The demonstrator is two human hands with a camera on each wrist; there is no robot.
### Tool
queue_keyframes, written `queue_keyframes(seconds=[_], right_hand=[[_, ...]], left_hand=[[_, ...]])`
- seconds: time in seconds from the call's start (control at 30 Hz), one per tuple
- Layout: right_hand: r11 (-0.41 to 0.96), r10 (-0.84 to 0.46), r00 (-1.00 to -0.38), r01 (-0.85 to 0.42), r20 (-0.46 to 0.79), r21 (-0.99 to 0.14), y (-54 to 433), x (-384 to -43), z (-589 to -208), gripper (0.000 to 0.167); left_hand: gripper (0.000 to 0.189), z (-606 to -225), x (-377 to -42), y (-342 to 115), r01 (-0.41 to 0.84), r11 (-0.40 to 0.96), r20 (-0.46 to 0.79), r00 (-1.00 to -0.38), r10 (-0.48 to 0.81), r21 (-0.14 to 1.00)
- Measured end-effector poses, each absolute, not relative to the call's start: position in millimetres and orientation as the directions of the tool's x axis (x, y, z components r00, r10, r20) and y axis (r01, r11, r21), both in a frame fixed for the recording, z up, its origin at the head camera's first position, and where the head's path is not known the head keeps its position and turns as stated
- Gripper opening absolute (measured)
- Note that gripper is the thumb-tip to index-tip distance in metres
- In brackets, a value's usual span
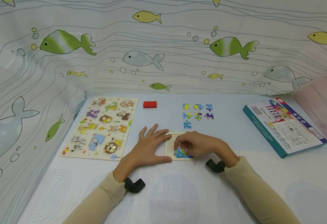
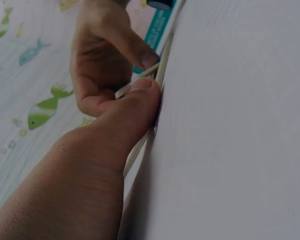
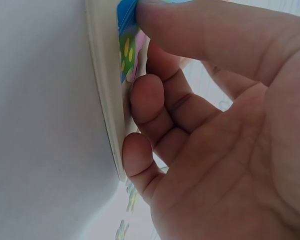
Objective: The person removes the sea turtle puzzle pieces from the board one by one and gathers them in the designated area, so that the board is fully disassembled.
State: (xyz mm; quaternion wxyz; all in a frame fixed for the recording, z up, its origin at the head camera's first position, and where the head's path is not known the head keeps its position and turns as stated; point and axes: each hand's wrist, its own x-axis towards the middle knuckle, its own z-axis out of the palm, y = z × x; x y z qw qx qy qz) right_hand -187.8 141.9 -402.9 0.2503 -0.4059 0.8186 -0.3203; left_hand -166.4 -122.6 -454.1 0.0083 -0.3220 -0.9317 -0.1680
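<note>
A small wooden puzzle tray [image 1: 170, 149] lies flat in front of me, with blue and green jigsaw pieces [image 1: 186, 156] at its lower right. My left hand [image 1: 149, 147] is spread at the tray's left side, its thumb along the near edge and fingertips by the far-left edge. Over the tray, my right hand [image 1: 201, 144] pinches a jigsaw piece [image 2: 149, 71] between thumb and curled fingers. The left wrist view shows this piece tilted against the tray. Fingers hide much of the picture. Several loose jigsaw pieces [image 1: 198, 115] lie in rows beyond the tray.
An animal peg puzzle board [image 1: 99, 127] lies on the left. A red block [image 1: 150, 105] sits at the back, left of the loose pieces. To the right lies a boxed toy set [image 1: 285, 124] with a teal side. A fish-print curtain [image 1: 180, 46] rises behind the table.
</note>
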Motion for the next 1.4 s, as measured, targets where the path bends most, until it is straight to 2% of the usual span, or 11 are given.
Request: queue_keyframes(seconds=[0.2,0.43,0.67,1.03,1.4], right_hand=[[0.454,-0.837,-0.53,-0.537,-0.134,-0.711,146,-190,-404,0.025],[0.384,-0.862,-0.497,-0.508,-0.102,-0.771,150,-192,-407,0.016],[0.389,-0.845,-0.521,-0.446,-0.119,-0.806,150,-194,-408,0.013],[0.427,-0.773,-0.625,-0.38,-0.112,-0.821,155,-201,-408,0.012],[0.464,-0.593,-0.805,-0.373,0.032,-0.804,167,-211,-409,0.013]], left_hand=[[0.087,-454,-167,-123,0.602,0.738,0.122,-0.793,0.597,0.306],[0.088,-453,-168,-122,0.596,0.743,0.112,-0.797,0.594,0.305],[0.088,-454,-167,-122,0.601,0.741,0.126,-0.795,0.594,0.301],[0.088,-455,-166,-122,0.605,0.73,0.136,-0.791,0.597,0.317],[0.087,-453,-165,-123,0.607,0.731,0.139,-0.79,0.597,0.312]])
